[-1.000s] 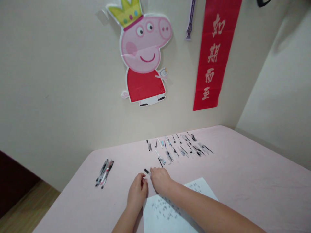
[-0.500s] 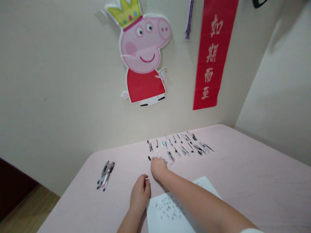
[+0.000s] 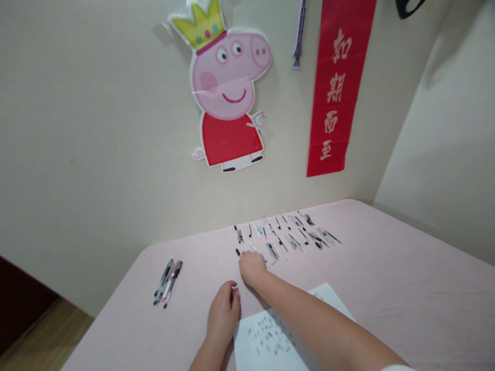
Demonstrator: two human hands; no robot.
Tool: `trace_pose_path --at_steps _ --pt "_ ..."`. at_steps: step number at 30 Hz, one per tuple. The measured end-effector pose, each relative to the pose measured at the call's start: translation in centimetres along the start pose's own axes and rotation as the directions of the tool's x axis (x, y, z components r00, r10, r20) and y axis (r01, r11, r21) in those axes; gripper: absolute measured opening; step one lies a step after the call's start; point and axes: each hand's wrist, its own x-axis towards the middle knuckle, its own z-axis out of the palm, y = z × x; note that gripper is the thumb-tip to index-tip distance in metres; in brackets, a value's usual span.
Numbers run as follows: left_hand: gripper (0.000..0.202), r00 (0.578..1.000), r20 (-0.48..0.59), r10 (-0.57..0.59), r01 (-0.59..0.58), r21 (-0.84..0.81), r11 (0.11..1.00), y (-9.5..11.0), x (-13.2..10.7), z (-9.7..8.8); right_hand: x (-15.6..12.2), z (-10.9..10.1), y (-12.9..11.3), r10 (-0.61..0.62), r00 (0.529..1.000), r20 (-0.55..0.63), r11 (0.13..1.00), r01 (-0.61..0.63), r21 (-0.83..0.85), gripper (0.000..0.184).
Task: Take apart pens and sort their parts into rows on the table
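My right hand (image 3: 252,268) reaches forward to the near left end of the laid-out pen parts (image 3: 273,251), its fingers curled down against the table. What is under those fingertips is hidden. A short black pen cap (image 3: 237,252) lies just left of them, and a pale pen part (image 3: 252,247) lies just beyond. My left hand (image 3: 224,313) rests closer to me, beside the left edge of a sheet of paper (image 3: 247,355) with dark handwriting. Its thumb and fingers are closed together, and a small pale bit shows at the tips, too small to name. My right forearm crosses over the paper.
Several whole pens (image 3: 168,282) lie in a bundle on the pink table (image 3: 201,257), off to the left. More pen parts (image 3: 309,238) run in two rows toward the back right, near the wall (image 3: 116,154). A cartoon pig cutout (image 3: 232,136) and red banner (image 3: 336,113) hang there.
The whole view has shifted slightly, with things appearing a little lower. Both hands keep nearly the same places and poses; nothing else has visibly moved.
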Motion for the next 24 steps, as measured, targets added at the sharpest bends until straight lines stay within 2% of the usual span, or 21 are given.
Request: trace_pose_path --at_steps 10,16,19,24 --pt "0.021 1.000 0.008 -0.004 0.004 0.014 1.000 0.2 0.0 -0.2 -0.3 -0.3 0.2 0.007 1.000 -0.006 0.999 -0.007 0.035 0.030" --pt "0.020 1.000 0.009 0.000 0.000 0.005 1.000 0.0 0.0 -0.1 -1.0 -1.4 0.3 -0.009 0.999 -0.034 0.998 0.011 0.061 0.033" --pt "0.019 1.000 0.004 0.002 -0.002 -0.007 1.000 -0.1 -0.1 0.0 -2.7 -1.9 0.4 -0.060 0.997 -0.052 0.995 0.064 0.076 0.034" --pt "0.018 1.000 0.017 0.002 -0.001 -0.013 1.000 0.2 -0.1 -0.1 -7.7 -2.1 1.0 -0.197 0.980 -0.013 0.969 0.196 0.148 0.030"
